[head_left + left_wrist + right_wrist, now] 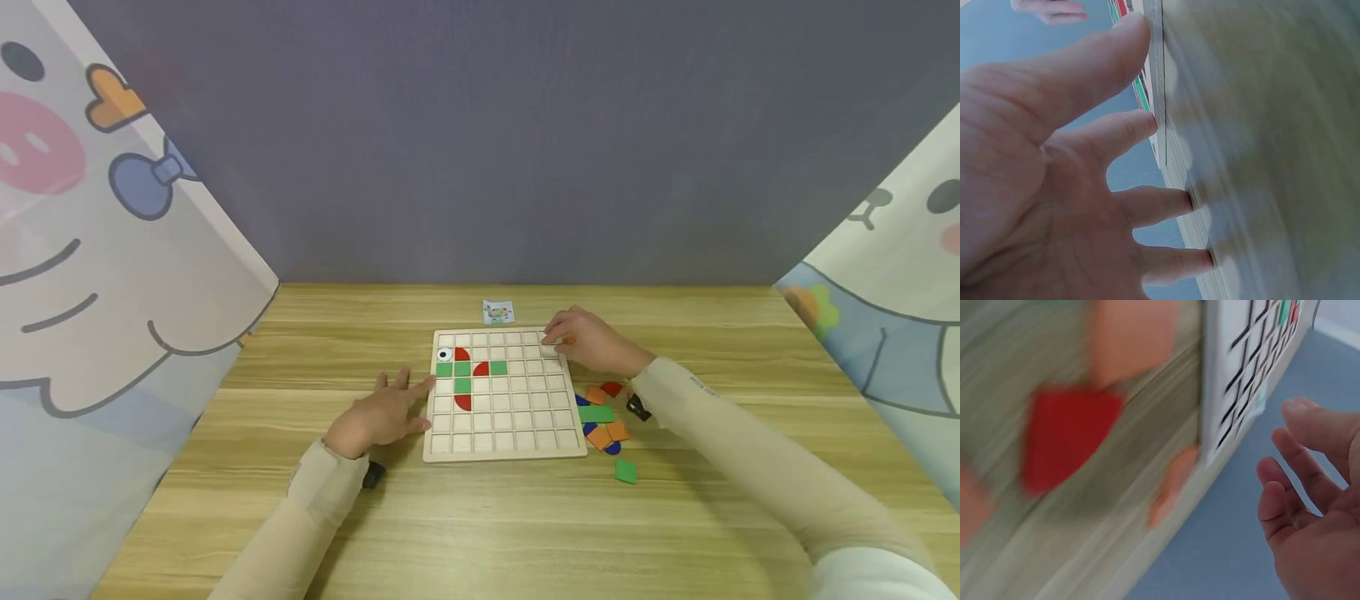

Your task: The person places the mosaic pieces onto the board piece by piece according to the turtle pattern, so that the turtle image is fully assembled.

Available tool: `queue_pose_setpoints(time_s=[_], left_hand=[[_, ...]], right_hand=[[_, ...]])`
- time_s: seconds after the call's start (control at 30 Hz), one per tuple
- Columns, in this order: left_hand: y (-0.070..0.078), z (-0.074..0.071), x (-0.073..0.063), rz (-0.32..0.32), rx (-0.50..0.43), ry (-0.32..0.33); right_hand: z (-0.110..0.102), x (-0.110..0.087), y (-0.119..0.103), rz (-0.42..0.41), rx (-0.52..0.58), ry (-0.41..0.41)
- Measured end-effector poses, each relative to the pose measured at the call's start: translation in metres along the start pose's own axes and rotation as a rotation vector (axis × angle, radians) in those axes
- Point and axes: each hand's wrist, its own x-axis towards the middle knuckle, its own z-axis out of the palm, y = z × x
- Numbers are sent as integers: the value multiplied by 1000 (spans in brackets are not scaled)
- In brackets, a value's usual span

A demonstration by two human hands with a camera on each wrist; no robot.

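Observation:
A wooden grid board (pixel 506 429) lies on the table with several coloured pieces in its left part. Among them are a white eye disc (pixel 445 355), green squares (pixel 462 386) and red quarter circles (pixel 463 402). My left hand (pixel 381 417) is spread at the board's left edge. In the left wrist view its thumb and index finger touch the board's side, while other fingertips meet the tabletop. Over the board's far right corner hovers my right hand (pixel 588 340). Its fingers are loosely bent, and the right wrist view shows nothing between them.
A small picture card (pixel 498 312) lies beyond the board. Right of the board is a loose pile with a green rectangle (pixel 596 414), orange pieces (pixel 618 430), blue pieces (pixel 612 448) and a red piece (pixel 612 389). A separate green piece (pixel 626 472) lies nearer.

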Motion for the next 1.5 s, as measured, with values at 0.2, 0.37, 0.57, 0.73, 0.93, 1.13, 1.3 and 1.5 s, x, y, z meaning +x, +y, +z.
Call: queue_pose_setpoints(time_s=[0.2, 0.37, 0.57, 0.73, 0.93, 1.13, 1.3, 1.5], left_hand=[[-1, 0, 0, 2, 6, 4], [-2, 1, -1, -2, 13, 1], [-2, 1, -1, 3, 17, 3], [-1, 1, -1, 3, 10, 4], [1, 1, 0, 8, 13, 5], [1, -1, 1, 8, 26, 3], [0, -1, 1, -1, 23, 0], [-1, 1, 1, -1, 25, -5]], right_hand=[[-12, -14, 30, 101, -26, 80], [-13, -17, 42, 174, -6, 20], [-5, -12, 38, 124, -55, -12], [-2, -10, 37, 131, -89, -3], [-4, -16, 39, 131, -152, 47], [-5, -27, 37, 146, -209, 57], [-3, -32, 33, 167, -148, 16], [1, -31, 26, 169, -69, 71]])
